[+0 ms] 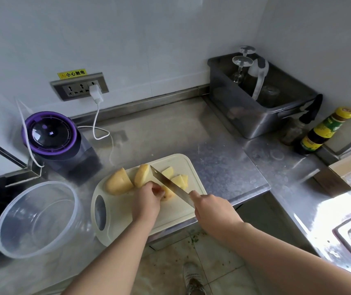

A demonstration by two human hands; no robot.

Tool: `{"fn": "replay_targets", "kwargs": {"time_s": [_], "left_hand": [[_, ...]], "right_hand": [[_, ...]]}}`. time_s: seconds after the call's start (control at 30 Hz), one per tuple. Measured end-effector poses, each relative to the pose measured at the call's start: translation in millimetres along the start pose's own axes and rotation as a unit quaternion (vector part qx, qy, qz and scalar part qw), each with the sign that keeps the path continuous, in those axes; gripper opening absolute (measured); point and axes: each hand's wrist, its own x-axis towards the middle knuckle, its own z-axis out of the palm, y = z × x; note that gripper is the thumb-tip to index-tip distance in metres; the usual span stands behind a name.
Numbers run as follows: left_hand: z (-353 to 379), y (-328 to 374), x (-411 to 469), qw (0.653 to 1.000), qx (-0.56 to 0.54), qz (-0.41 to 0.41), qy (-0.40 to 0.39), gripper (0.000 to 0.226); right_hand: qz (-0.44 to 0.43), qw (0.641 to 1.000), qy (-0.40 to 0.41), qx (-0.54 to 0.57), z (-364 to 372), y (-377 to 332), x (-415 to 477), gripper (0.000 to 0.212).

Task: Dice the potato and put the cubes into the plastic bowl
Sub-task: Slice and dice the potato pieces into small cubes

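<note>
A pale cutting board (127, 211) lies on the steel counter with several large yellow potato chunks on it. The biggest chunk (118, 182) sits at the board's far left, another (142, 174) beside it. My left hand (147, 199) holds down a potato piece (168, 193) with curled fingers. My right hand (212, 209) grips the handle of a knife (168, 183), whose blade lies across that piece. Cut wedges (179, 180) lie just beyond the blade. A clear plastic bowl (6, 235), with nothing in it, stands left of the board.
A purple-rimmed appliance (51, 137) stands behind the bowl, and a white cable trails from the wall socket (78, 87). A steel tub (257, 96) with glasses sits at the back right, next to a sauce bottle (323, 130). A cardboard box (349, 169) and a sink edge (349, 233) lie right.
</note>
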Motion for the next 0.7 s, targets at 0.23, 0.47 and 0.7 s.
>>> {"fn": "replay_targets", "kwargs": {"time_s": [0.23, 0.47, 0.7], "left_hand": [[3.2, -1.3, 0.6, 1.000, -0.005, 0.002, 0.004, 0.012], [3.4, -0.4, 0.9, 0.999, 0.023, 0.005, 0.022, 0.003], [1.2, -5.6, 0.1, 1.000, 0.003, 0.003, 0.010, 0.005]], "right_hand": [[-0.018, 1.000, -0.014, -0.014, -0.5, 1.5, 2.1, 0.038], [-0.005, 0.998, -0.058, -0.011, 9.6, 3.0, 11.2, 0.044], [0.047, 0.998, -0.028, 0.044, -0.8, 9.8, 13.3, 0.018]]}}
